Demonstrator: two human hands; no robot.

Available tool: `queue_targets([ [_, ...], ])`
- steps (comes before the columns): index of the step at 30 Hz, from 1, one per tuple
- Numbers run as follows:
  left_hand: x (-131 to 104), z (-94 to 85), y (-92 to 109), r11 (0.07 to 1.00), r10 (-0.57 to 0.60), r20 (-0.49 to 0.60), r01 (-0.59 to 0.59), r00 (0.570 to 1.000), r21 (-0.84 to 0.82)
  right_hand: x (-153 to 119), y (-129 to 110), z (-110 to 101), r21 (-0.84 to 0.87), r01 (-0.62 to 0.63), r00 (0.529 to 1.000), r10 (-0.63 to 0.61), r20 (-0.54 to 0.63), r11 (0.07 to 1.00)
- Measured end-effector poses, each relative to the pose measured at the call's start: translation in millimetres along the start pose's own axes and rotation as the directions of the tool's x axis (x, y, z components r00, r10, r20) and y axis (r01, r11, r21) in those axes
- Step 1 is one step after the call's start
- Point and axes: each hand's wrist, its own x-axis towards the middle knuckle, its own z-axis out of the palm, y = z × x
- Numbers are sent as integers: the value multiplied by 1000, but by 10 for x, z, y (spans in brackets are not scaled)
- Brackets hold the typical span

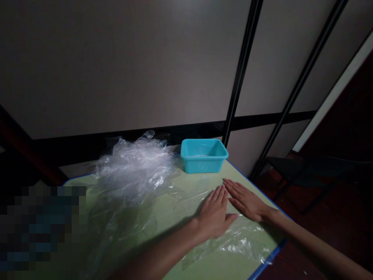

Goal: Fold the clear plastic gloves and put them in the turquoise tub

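Observation:
A thin clear plastic bag (241, 243) lies spread on the pale green table (175, 212). My left hand (214, 212) rests flat on it, fingers stretched forward and thumb out to the right. Just to the right, my right hand (244, 200) lies flat with its fingers extended toward the left hand's fingertips. Neither hand grips anything. Beyond the hands stands a turquoise plastic tub (204, 155); its inside shows only in part. To the left is a big crumpled heap of clear plastic (136, 163).
Pale sliding wardrobe doors (140, 70) with dark frames rise right behind the table. Blue edging (266, 262) runs along the table's rim. A dark chair (305, 175) stands on the reddish floor at the right. The lower left corner is pixelated.

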Motion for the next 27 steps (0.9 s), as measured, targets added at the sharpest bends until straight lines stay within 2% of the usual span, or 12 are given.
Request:
queue_targets([
  [6,-372,-201,-141,1000,0,83,-1,997,14,-5,29,27,-36,28,999,-29,-38,999],
  [10,-690,-364,-237,999,-40,139,37,989,27,4,10,6,-52,30,999,-31,-22,998],
  [13,-816,-429,-283,997,-74,154,70,985,29,45,-21,-56,-61,44,999,-44,5,997],
  [16,-844,-448,-326,996,-90,170,84,981,41,73,-64,-146,-89,42,999,-42,10,995],
  [21,-860,-530,-360,988,-142,157,131,977,76,-105,-282,-225,-74,-113,988,104,-113,991],
  [24,-765,-574,-226,992,-120,153,111,981,64,-304,-495,-163,-15,-125,987,123,-107,992],
  [27,-532,-483,5,1000,-18,125,15,992,26,-452,-642,-42,-9,-139,986,138,-96,990],
])
